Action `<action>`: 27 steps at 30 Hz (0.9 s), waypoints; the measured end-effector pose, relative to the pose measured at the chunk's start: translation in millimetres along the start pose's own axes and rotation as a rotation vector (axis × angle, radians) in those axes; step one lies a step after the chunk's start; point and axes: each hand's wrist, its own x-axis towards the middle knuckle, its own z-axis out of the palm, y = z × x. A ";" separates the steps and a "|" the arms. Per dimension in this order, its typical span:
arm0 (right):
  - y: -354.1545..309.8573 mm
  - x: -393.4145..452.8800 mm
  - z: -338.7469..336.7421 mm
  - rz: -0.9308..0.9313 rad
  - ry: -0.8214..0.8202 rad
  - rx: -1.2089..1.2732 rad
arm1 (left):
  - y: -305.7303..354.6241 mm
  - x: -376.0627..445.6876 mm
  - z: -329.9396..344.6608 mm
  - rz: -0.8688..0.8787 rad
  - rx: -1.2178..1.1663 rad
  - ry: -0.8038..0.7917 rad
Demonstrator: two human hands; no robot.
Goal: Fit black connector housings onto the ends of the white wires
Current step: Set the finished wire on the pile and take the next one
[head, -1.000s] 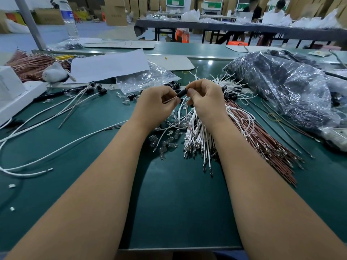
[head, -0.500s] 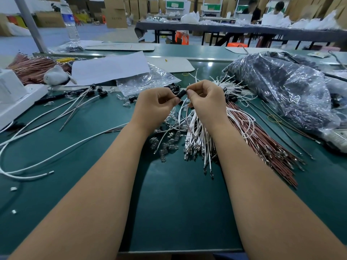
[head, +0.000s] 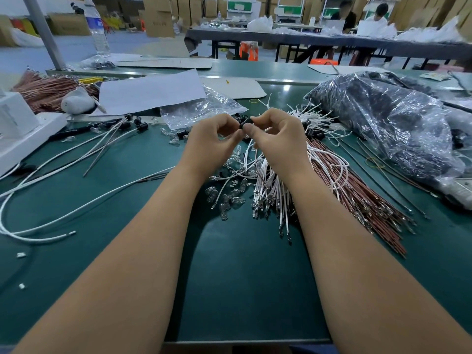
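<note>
A factory assembly hall is showing itself: wire bundles (head: 332,185) are lying on a green workbench (head: 242,277), cardboard boxes (head: 157,19) are stacking up at twelve o'clock.

I see bright, even overhead light on the table (head: 242,290), with a soft shadow between my forearms. Glare spots glint off the plastic bag (head: 383,118). The wide lens bows the edges, and the far background looks soft and slightly blurred.
</note>
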 end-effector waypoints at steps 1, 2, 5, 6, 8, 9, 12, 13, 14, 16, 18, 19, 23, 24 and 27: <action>0.3 0.3 -0.3 -0.001 0.002 -0.004 | 0.8 0.6 -0.5 -0.009 -0.018 0.001; 0.8 0.7 0.0 -0.001 0.002 -0.012 | 1.6 1.2 -0.8 -0.020 -0.035 -0.001; 1.5 1.2 2.3 -0.005 -0.004 -0.033 | 4.7 1.1 -1.8 -0.061 -0.081 -0.023; 1.8 1.7 2.8 -0.007 0.001 -0.037 | 5.5 0.9 -2.0 -0.071 -0.095 -0.034; 3.3 2.9 2.9 -0.009 0.010 -0.058 | 6.4 0.4 -2.3 -0.086 -0.102 -0.061; 4.5 3.5 2.4 -0.006 0.011 -0.069 | 6.2 0.7 -2.4 -0.095 -0.091 -0.075; 6.3 4.5 2.6 0.005 -0.010 -0.090 | 3.0 2.7 -4.0 -0.127 -0.069 -0.103; 6.3 4.6 3.3 0.009 -0.020 -0.099 | 1.3 3.2 -4.5 -0.140 -0.079 -0.105; 6.1 4.8 4.1 0.015 -0.028 -0.111 | -0.6 3.7 -5.1 -0.150 -0.091 -0.099; 5.6 4.4 5.1 0.017 -0.068 -0.166 | -4.9 4.0 -6.1 -0.169 -0.106 -0.062; 5.0 2.9 5.5 -0.010 -0.216 -0.281 | -9.2 4.4 -6.6 -0.192 -0.146 -0.020; 4.3 1.6 6.2 -0.027 -0.323 -0.367 | -10.8 4.8 -6.9 -0.202 -0.179 -0.003; 0.9 -1.8 10.1 -0.054 -0.511 -0.581 | -11.2 5.7 -9.4 -0.186 -0.382 0.025; -0.2 -1.9 10.5 -0.047 -0.499 -0.567 | -10.5 6.0 -10.0 -0.182 -0.424 0.015; -2.4 -2.8 11.0 -0.048 -0.493 -0.559 | -9.9 6.6 -11.6 -0.199 -0.517 -0.010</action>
